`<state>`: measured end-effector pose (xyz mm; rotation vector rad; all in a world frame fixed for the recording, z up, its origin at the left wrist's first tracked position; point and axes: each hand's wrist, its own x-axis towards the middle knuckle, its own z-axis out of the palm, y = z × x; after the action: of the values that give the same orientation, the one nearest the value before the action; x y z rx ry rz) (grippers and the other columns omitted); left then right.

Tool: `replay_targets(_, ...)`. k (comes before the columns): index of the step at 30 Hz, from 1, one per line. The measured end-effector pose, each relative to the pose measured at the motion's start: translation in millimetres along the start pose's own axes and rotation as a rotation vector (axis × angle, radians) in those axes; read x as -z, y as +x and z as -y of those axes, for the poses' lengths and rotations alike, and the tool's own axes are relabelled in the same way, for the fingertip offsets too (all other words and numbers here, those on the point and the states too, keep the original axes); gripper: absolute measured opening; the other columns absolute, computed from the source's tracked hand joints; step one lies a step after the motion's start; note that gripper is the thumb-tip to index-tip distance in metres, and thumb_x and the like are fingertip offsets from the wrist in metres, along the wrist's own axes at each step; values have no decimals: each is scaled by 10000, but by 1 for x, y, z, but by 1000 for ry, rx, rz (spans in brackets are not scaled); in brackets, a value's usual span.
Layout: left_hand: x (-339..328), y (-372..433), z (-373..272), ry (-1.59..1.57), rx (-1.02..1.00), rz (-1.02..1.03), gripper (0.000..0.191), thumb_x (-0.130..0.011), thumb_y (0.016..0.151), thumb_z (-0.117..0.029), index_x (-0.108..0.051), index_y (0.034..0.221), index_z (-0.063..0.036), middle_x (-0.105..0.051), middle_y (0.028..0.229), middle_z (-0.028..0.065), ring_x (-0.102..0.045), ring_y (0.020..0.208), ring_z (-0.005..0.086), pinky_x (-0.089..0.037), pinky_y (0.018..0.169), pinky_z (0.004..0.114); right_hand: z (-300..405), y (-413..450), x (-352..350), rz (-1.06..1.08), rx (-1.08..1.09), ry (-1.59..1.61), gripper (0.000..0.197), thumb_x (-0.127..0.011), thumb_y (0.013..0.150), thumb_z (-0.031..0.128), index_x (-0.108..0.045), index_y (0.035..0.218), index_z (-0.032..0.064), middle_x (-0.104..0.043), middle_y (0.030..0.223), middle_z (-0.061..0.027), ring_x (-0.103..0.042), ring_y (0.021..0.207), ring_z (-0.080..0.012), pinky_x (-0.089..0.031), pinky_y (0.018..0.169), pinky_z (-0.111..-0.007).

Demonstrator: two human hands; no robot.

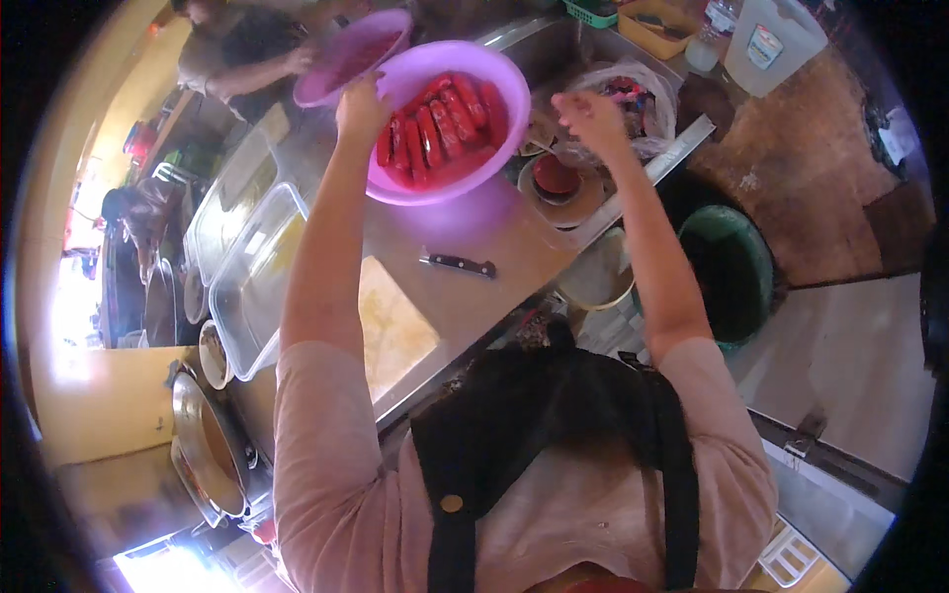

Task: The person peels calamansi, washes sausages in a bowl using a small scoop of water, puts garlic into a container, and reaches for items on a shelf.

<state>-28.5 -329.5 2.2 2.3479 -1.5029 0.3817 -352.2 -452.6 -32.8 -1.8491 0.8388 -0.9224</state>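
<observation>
My left hand (363, 107) holds the near-left rim of a purple plastic basin (511, 96). Inside it lie several red, shiny, sausage-like rolls (434, 137), side by side in reddish liquid. My right hand (593, 122) hovers over the sink area with its fingers bent; whether anything small is in them is unclear. Beside that hand is a clear plastic bag (663, 111) with dark and red contents. Below it, a red bowl (556, 176) sits on stacked dishes (571, 211). A black-handled knife (461, 264) lies on the metal counter (511, 256).
Another person's hand (300, 59) is at a second purple basin (315, 89). A cutting board (393, 319) and clear plastic containers (256, 274) lie at left. A green bucket (764, 274) stands below right. A plastic pitcher (775, 48) and yellow basket (652, 37) are beyond the sink.
</observation>
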Motion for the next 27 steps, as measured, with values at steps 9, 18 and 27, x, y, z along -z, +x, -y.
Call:
replay_targets(9, 5, -2, -158, -232, -250, 38, 247, -619, 621, -190, -610, 832, -62, -616, 790, 181, -614, 781, 308, -488, 709, 408, -14, -9, 28, 69, -7, -427, 362, -622, 776, 381, -645, 764, 20, -608, 682, -141, -596, 700, -253, -453, 656, -350)
replay_targets(18, -12, -68, -244, -291, -486, -2, 355, -590, 684, -142, -571, 1033, -84, -519, 1122, 126, -521, 975, 333, -457, 800, 419, -18, 6, 95, 165, 207, -9, 397, -680, 724, 277, -594, 1032, 41, -589, 1002, -146, -530, 986, -317, -400, 884, -386)
replay_targets(27, -34, -160, -223, -313, -317, 373, 227, -600, 717, -288, -646, 819, -91, -552, 981, 92, -519, 964, 287, -503, 700, 405, -39, 0, 34, 315, 336, -560, 340, -653, 743, 280, -614, 990, 50, -582, 1016, -175, -531, 985, -330, -406, 877, -391)
